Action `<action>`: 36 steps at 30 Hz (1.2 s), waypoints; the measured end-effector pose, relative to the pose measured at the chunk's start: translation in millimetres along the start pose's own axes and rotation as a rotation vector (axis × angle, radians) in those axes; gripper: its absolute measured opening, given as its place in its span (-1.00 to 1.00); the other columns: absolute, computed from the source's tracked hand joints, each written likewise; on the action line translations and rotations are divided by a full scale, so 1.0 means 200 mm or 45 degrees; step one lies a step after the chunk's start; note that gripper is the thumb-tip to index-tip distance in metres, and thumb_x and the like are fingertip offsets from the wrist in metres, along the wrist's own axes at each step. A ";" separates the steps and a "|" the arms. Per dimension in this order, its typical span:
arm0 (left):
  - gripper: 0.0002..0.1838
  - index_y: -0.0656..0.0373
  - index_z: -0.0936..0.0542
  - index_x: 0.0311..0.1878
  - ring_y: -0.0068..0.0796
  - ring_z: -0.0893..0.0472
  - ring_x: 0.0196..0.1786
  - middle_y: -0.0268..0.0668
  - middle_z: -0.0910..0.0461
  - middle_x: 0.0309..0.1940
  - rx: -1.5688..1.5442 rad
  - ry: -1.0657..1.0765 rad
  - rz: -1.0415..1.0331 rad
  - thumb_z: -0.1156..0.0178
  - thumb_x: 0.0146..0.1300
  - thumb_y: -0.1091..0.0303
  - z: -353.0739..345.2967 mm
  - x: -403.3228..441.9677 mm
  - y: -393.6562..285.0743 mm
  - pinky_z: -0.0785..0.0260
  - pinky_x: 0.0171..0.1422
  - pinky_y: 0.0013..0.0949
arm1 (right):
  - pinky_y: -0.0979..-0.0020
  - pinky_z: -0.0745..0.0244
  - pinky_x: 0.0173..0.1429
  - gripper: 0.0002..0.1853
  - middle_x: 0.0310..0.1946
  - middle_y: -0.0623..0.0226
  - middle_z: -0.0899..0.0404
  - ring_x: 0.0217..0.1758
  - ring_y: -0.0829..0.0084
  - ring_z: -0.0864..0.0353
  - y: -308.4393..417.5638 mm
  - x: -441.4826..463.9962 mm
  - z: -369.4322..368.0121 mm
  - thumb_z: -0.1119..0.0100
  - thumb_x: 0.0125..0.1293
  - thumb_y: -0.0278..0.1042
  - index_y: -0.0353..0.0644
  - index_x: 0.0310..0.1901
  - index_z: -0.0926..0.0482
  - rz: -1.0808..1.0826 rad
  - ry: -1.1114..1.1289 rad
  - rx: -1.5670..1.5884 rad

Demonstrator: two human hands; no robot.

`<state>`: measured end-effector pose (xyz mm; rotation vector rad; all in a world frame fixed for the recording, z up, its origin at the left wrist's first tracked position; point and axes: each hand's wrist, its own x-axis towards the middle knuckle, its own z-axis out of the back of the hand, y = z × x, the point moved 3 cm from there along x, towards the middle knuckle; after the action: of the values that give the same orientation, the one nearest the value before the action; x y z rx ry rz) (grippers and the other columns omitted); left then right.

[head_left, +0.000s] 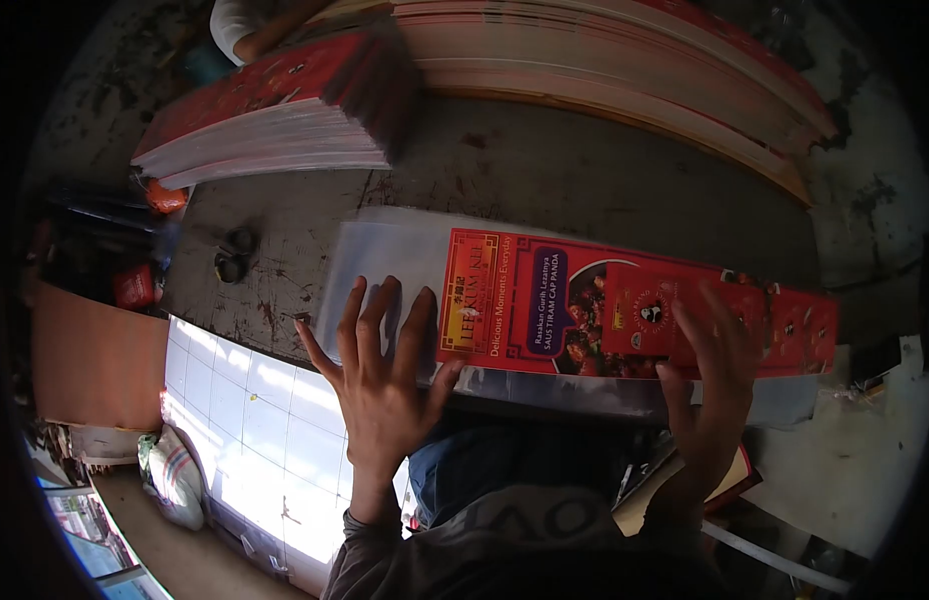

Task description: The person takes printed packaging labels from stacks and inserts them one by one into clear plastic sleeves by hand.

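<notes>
A long red printed card (530,300) with "Lee Kum Kee" lettering and food pictures lies lengthwise in front of me. Beneath it is a clear plastic sheet or sleeve (390,238), possibly several layers, showing past the card's left end and near edge. My left hand (375,395) spreads its fingers over the plastic, with the thumb by the card's lower left corner. Over the right part of the card, my right hand (720,385) is open, fingers apart and slightly blurred. Whether its fingertips press on the card I cannot tell.
A tall stack of red cards (270,115) stands at the back left of the dark worktable (465,155). Behind lies a longer pile of sheets (605,65). Black scissors or a tape ring (235,255) lies at left. Another person's arm (270,35) shows at the top.
</notes>
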<state>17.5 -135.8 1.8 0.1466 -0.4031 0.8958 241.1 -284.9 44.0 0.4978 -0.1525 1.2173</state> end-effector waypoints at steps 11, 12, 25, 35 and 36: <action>-0.24 0.26 -0.34 0.26 -0.06 -0.25 0.37 -0.02 -0.30 0.26 -0.219 0.183 -0.266 -0.07 0.18 -0.18 -0.03 0.26 0.13 -0.07 0.41 0.04 | -0.01 -0.16 0.30 0.17 0.24 0.11 -0.19 0.27 0.02 -0.24 -0.49 0.10 0.09 -0.46 -0.37 0.16 0.05 0.38 -0.12 0.016 0.441 -0.171; -0.20 0.28 -0.29 0.30 -0.08 -0.22 0.39 0.00 -0.29 0.28 -0.159 0.176 -0.299 -0.04 0.19 -0.20 -0.04 0.26 0.14 -0.08 0.41 0.02 | 0.05 -0.22 0.24 0.18 0.15 0.12 -0.24 0.19 0.05 -0.29 -0.51 0.11 0.08 -0.50 -0.41 0.11 0.02 0.36 -0.14 -0.009 0.406 -0.142; -0.54 0.11 -0.49 0.10 -0.29 -0.50 0.09 -0.24 -0.54 -0.05 -0.092 -0.074 -0.275 -0.27 0.10 0.28 -0.02 0.29 0.10 -0.05 0.41 0.04 | 0.23 -0.40 -0.12 -0.36 -0.34 0.21 -0.50 -0.26 0.18 -0.52 -0.54 0.29 0.18 -0.54 -0.28 -0.07 -0.22 -0.18 -0.45 0.098 -0.225 -0.174; -0.68 0.09 -0.55 -0.08 -0.37 -0.55 -0.08 -0.35 -0.54 -0.13 -0.220 -0.201 -0.512 -0.29 0.04 0.40 -0.01 0.31 0.15 -0.23 0.25 -0.10 | 0.31 -0.43 -0.32 -0.48 -0.43 0.24 -0.57 -0.39 0.21 -0.58 -0.30 0.51 0.18 -0.48 -0.14 0.00 -0.21 -0.30 -0.46 0.089 -0.025 0.002; -0.69 0.10 -0.54 -0.09 -0.36 -0.55 -0.10 -0.34 -0.55 -0.15 -0.262 -0.124 -0.543 -0.28 0.05 0.40 -0.01 0.32 0.16 -0.28 0.20 -0.15 | 0.31 -0.43 -0.32 -0.48 -0.43 0.23 -0.58 -0.39 0.21 -0.58 -0.29 0.54 0.16 -0.47 -0.13 0.01 -0.21 -0.30 -0.47 0.144 -0.029 0.014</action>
<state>28.3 -67.7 23.8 0.0821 -0.5280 0.4255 336.7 -221.5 96.3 0.5179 -0.1956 1.3237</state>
